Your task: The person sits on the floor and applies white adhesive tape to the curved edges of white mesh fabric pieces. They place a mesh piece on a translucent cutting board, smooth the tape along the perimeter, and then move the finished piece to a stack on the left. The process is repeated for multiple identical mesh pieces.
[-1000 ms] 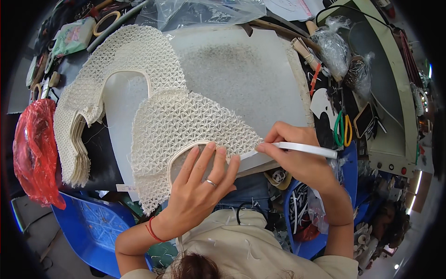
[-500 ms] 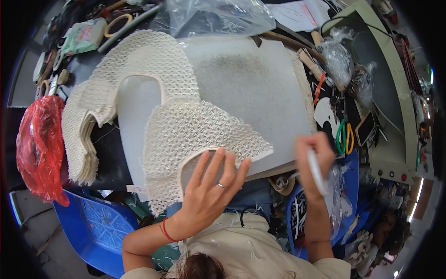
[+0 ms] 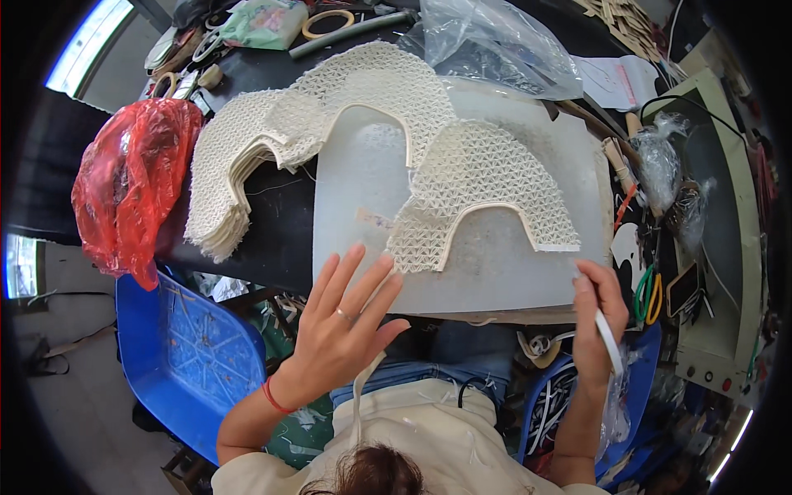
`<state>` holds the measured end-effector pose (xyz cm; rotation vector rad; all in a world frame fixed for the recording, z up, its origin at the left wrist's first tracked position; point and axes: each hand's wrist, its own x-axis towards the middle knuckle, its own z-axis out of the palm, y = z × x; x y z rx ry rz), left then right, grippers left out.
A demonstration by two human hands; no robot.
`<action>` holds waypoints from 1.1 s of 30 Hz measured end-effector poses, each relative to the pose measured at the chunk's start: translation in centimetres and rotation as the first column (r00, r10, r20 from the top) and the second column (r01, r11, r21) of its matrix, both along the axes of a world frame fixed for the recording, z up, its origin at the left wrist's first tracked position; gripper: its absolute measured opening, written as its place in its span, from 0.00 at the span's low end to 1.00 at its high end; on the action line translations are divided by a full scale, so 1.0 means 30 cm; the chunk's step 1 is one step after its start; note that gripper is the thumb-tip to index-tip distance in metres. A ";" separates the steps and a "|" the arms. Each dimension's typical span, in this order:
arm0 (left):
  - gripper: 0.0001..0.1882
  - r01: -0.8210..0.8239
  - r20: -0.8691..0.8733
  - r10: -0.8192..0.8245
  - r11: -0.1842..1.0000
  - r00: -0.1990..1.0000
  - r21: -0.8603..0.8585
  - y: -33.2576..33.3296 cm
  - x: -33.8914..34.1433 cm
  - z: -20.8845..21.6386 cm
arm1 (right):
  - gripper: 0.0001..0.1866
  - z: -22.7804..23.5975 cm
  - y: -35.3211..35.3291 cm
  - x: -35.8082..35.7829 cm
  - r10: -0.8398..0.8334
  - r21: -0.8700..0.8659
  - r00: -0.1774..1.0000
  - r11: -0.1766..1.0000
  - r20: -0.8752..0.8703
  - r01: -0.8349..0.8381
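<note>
Left hand (image 3: 342, 326) raised over the near edge of the grey work mat (image 3: 371, 177), palm down, fingers spread wide and gripping nothing, a ring on one finger and a red band at the wrist. Right hand (image 3: 596, 318) lower right, fingers curled and pinched around a narrow white strip (image 3: 609, 337), forearm entering from the lower edge. Strip running on a steep diagonal through the fist, upper end toward the mat's near right corner, lower end pointing down and to the right. Arch-shaped white lattice piece (image 3: 483, 186) flat on the mat just beyond both hands, touched by neither, long axis left to right, open side facing the person. Stack of matching lattice pieces (image 3: 227, 177) further left on the black table (image 3: 276, 239). Red plastic bag (image 3: 132, 186) at the table's left edge; blue plastic chair (image 3: 186, 351) below it.
</note>
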<state>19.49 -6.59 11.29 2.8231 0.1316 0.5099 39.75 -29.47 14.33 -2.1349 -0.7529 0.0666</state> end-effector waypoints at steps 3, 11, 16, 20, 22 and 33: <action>0.32 0.022 -0.062 -0.022 1.000 0.998 -0.009 -0.003 -0.008 -0.022 | 0.18 0.045 0.144 -0.064 0.168 0.092 0.920 0.985 -0.354 -0.145; 0.30 -0.001 -0.001 0.000 0.995 1.000 -0.101 -0.019 -0.020 -0.063 | 0.19 -0.003 0.400 -0.082 0.458 0.128 0.654 0.864 -0.602 -0.487; 0.28 -0.054 0.036 0.061 0.982 0.997 -0.183 -0.013 -0.038 -0.072 | 0.16 -0.020 0.413 -0.075 0.447 0.085 0.614 0.846 -0.650 -0.526; 0.27 -0.049 0.035 0.057 0.977 0.998 -0.208 -0.008 -0.043 -0.076 | 0.15 -0.008 0.427 -0.088 0.391 0.044 0.626 0.868 -0.675 -0.495; 0.28 -0.057 0.019 0.062 0.974 0.998 -0.219 -0.006 -0.049 -0.084 | 0.15 -0.016 0.422 -0.090 0.383 0.036 0.634 0.872 -0.672 -0.488; 0.35 0.056 -0.071 -0.053 0.998 0.996 0.038 -0.010 -0.028 -0.068 | 0.11 0.062 0.381 -0.034 0.454 -0.158 0.790 0.818 -0.412 -0.553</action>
